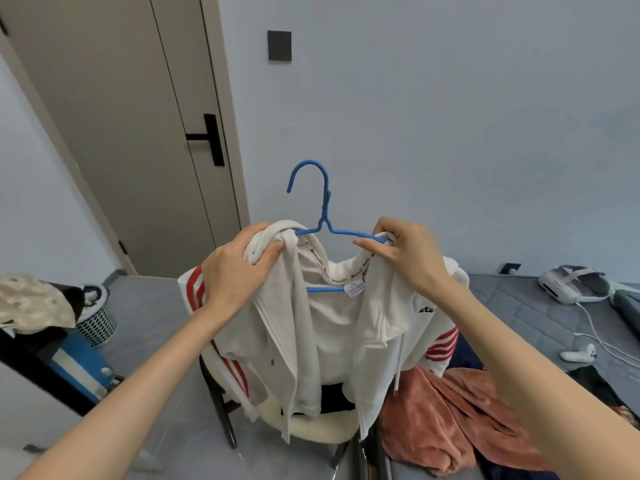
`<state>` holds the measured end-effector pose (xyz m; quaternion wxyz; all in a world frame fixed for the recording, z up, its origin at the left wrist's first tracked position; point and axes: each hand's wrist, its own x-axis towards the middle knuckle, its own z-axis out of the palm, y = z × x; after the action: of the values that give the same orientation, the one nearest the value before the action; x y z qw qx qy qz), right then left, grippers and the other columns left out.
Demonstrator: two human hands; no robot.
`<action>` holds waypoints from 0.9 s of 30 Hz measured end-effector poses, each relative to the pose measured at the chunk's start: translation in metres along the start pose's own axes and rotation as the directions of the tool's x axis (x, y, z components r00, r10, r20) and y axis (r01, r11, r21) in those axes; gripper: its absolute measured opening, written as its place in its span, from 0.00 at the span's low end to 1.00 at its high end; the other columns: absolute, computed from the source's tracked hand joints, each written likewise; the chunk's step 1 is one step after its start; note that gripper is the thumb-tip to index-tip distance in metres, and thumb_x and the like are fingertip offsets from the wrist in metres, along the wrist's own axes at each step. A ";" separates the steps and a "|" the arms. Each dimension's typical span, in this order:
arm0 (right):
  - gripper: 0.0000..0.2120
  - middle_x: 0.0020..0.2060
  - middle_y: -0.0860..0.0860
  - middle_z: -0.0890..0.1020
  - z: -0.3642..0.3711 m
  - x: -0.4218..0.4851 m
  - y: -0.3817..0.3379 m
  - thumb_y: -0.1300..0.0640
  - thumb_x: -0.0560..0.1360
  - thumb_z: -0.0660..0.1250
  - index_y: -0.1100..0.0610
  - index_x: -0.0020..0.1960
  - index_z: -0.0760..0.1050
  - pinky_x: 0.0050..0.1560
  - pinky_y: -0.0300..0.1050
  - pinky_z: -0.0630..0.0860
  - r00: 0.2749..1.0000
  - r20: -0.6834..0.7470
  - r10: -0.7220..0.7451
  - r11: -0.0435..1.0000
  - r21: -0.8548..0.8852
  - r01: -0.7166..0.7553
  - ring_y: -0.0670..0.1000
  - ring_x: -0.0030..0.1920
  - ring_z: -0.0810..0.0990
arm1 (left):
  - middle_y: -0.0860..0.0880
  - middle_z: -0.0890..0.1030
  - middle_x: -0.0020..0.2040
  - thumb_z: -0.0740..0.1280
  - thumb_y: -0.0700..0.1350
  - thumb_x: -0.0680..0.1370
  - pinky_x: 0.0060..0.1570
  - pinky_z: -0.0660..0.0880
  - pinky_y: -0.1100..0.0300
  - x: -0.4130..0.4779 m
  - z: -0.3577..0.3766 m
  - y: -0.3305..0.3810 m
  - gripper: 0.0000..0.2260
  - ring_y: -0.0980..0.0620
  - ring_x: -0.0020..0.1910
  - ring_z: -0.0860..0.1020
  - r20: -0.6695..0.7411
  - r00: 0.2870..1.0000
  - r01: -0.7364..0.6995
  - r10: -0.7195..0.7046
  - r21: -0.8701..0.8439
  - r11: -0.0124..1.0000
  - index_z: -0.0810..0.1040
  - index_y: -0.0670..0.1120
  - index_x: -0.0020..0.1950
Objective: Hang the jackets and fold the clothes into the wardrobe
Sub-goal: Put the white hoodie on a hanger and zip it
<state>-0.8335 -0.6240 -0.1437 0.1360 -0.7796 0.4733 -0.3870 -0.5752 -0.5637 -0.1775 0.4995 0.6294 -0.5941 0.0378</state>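
A white hooded jacket [322, 327] with red stripes on its sleeves hangs open in front of me, held up at chest height. A blue wire hanger [323, 209] sits inside its collar, with the hook upright above the neck. My left hand [239, 268] grips the jacket's left shoulder, bunched over the hanger's left arm. At the right end of the hanger my right hand [408, 254] pinches the jacket's other shoulder. The hanger's lower bar shows inside the neck by the white label.
Below the jacket stands a chair with a cream seat [311, 427]. A salmon-pink garment [450, 420] lies on the grey bed [519, 323] to the right, with a white headset [571, 282] and controller [578, 353]. A laundry basket [95, 317] stands left, by a closed door [138, 133].
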 end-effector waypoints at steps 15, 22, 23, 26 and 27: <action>0.18 0.21 0.44 0.69 -0.074 -0.226 -0.106 0.41 0.66 0.75 0.53 0.30 0.75 0.29 0.43 0.59 0.912 -0.339 0.232 0.956 -0.094 -0.278 0.46 0.26 0.65 | 0.52 0.84 0.39 0.61 0.69 0.71 0.34 0.73 0.59 -0.121 -0.073 0.070 0.23 0.49 0.36 0.81 0.109 0.970 -0.182 0.219 -0.275 0.944 0.82 0.55 0.53; 0.18 0.22 0.43 0.74 -0.120 -0.311 -0.115 0.37 0.64 0.73 0.50 0.30 0.76 0.28 0.43 0.62 0.811 -0.478 0.339 0.879 -0.146 -0.453 0.46 0.27 0.69 | 0.51 0.84 0.40 0.61 0.70 0.70 0.35 0.73 0.57 -0.170 -0.057 0.125 0.22 0.45 0.38 0.81 0.207 0.932 -0.207 0.298 -0.371 0.905 0.82 0.57 0.52; 0.18 0.23 0.43 0.74 -0.125 -0.320 -0.111 0.36 0.64 0.73 0.49 0.30 0.76 0.29 0.43 0.62 0.792 -0.493 0.361 0.861 -0.151 -0.486 0.45 0.28 0.70 | 0.52 0.84 0.41 0.62 0.70 0.70 0.36 0.73 0.58 -0.177 -0.050 0.133 0.21 0.45 0.40 0.81 0.232 0.924 -0.203 0.305 -0.380 0.902 0.81 0.58 0.52; 0.19 0.24 0.44 0.75 -0.136 -0.352 -0.092 0.34 0.63 0.72 0.49 0.31 0.77 0.29 0.42 0.63 0.739 -0.511 0.439 0.801 -0.150 -0.580 0.43 0.29 0.71 | 0.57 0.84 0.46 0.63 0.70 0.71 0.37 0.71 0.61 -0.198 -0.023 0.153 0.19 0.50 0.44 0.81 0.344 0.875 -0.169 0.341 -0.442 0.881 0.80 0.60 0.53; 0.19 0.24 0.45 0.75 -0.139 -0.364 -0.083 0.33 0.63 0.72 0.49 0.31 0.77 0.29 0.43 0.64 0.725 -0.512 0.460 0.784 -0.149 -0.603 0.44 0.29 0.71 | 0.60 0.83 0.46 0.62 0.70 0.71 0.38 0.71 0.61 -0.206 -0.012 0.158 0.19 0.52 0.45 0.81 0.393 0.846 -0.155 0.359 -0.463 0.873 0.79 0.62 0.53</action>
<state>-0.9746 -0.2534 -0.1762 0.0073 -0.5083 0.7508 -0.4217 -0.7527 -0.3766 -0.2117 0.4532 0.4117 -0.7714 -0.1732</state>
